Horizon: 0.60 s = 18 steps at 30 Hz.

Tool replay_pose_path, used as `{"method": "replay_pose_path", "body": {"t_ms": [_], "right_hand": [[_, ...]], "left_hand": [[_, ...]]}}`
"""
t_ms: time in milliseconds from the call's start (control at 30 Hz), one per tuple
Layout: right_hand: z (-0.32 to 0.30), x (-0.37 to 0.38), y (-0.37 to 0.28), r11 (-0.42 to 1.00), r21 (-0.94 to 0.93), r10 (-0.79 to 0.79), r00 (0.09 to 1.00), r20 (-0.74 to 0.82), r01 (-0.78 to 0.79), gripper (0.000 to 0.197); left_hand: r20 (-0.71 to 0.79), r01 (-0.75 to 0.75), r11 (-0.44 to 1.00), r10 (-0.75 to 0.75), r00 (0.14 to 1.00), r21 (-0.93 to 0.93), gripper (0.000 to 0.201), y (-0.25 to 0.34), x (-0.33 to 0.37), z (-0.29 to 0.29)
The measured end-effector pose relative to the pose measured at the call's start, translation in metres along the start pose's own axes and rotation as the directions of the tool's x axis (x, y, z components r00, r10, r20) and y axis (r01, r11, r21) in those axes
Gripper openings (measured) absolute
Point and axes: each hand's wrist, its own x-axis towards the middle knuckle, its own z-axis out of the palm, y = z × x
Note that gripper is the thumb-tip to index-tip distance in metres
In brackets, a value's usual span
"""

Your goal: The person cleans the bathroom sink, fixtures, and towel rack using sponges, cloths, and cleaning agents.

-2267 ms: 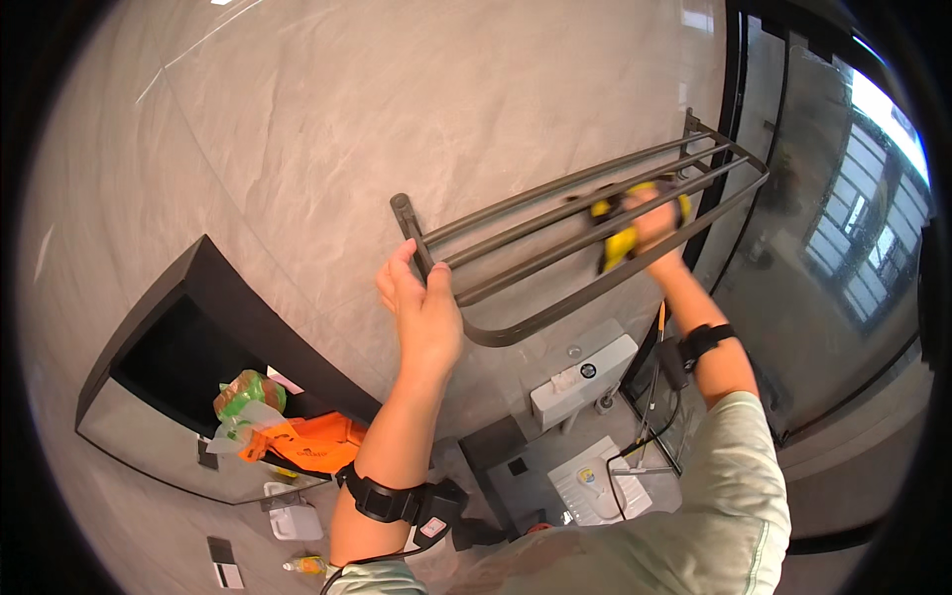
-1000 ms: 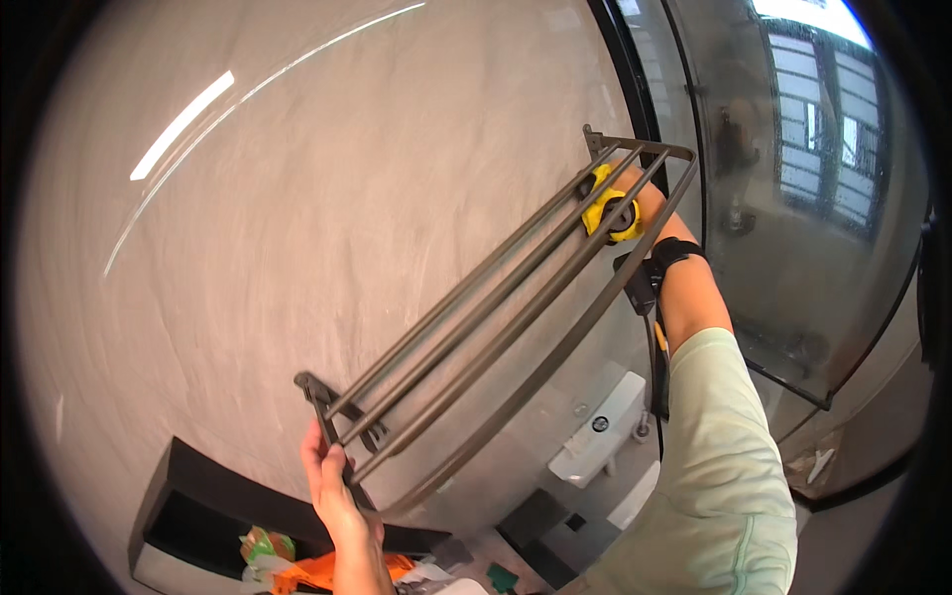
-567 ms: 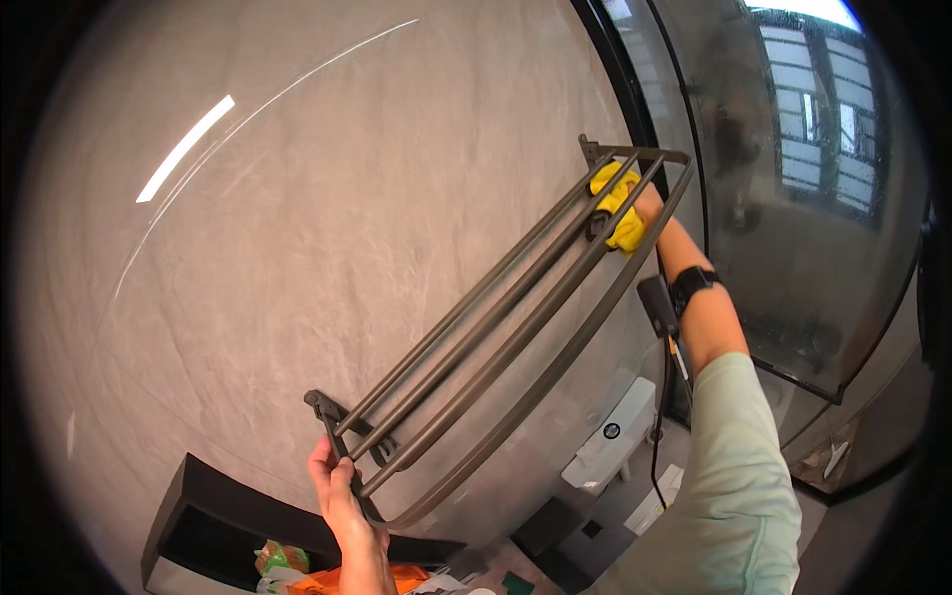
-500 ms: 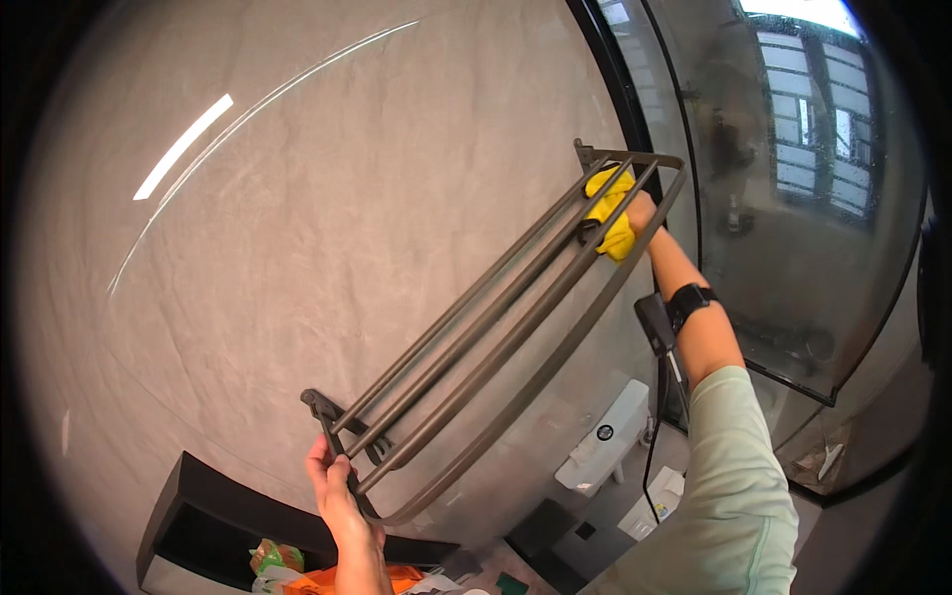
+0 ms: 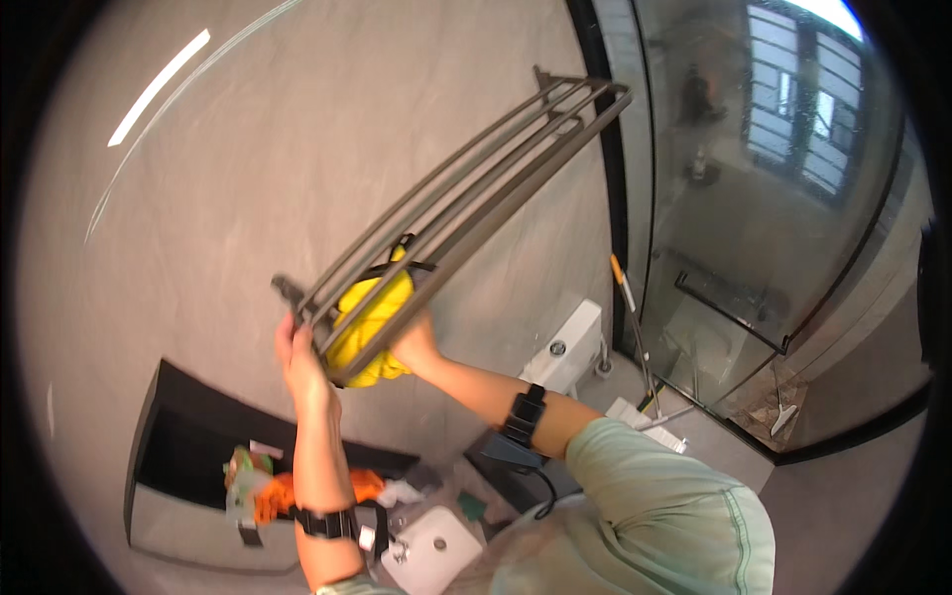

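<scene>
A dark metal towel rack point(image 5: 508, 198) with several parallel bars slants up to the right against the grey wall. My left hand point(image 5: 305, 372) is closed around its lower left end, thumb and fingers about the end bracket. Under the bars, near that same end, my right hand point(image 5: 418, 342) presses a bunched yellow cloth point(image 5: 390, 297) with dark edging against the rack. The bars partly cover the cloth, and the right fingertips are hidden behind it.
A black-framed glass shower panel point(image 5: 734, 248) stands on the right. Below are a white toilet tank point(image 5: 563, 347), a long-handled tool with an orange grip point(image 5: 625, 283), and a white washbasin point(image 5: 446, 565). A dark wall niche point(image 5: 188, 446) lies lower left, with an orange cloth point(image 5: 367, 484) beside it.
My right hand has carried the yellow cloth from the rack's upper right end down to its lower left end. My left hand keeps its hold. The whole view has shifted.
</scene>
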Motion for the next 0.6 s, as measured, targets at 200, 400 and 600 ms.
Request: {"method": "replay_pose_path", "body": {"t_ms": [200,400,600], "right_hand": [[0.087,-0.091,0.019,0.881,-0.04,0.446,0.801,0.4,-0.471,0.042],[-0.017,-0.083,0.101,0.706,0.442,0.463,0.833,0.304,-0.553,0.056],[-0.106,0.072,0.068,0.969,-0.104,-0.246,0.912,-0.328,0.224,0.066]], "left_hand": [[-0.158,-0.073,0.858,0.176,0.972,0.508,0.042,0.013,0.0,-0.031],[0.086,-0.364,0.527,0.479,0.874,0.768,0.034,0.032,-0.099,-0.091],[-0.236,-0.02,0.693,0.272,0.933,0.72,0.026,0.001,-0.178,-0.194]]}}
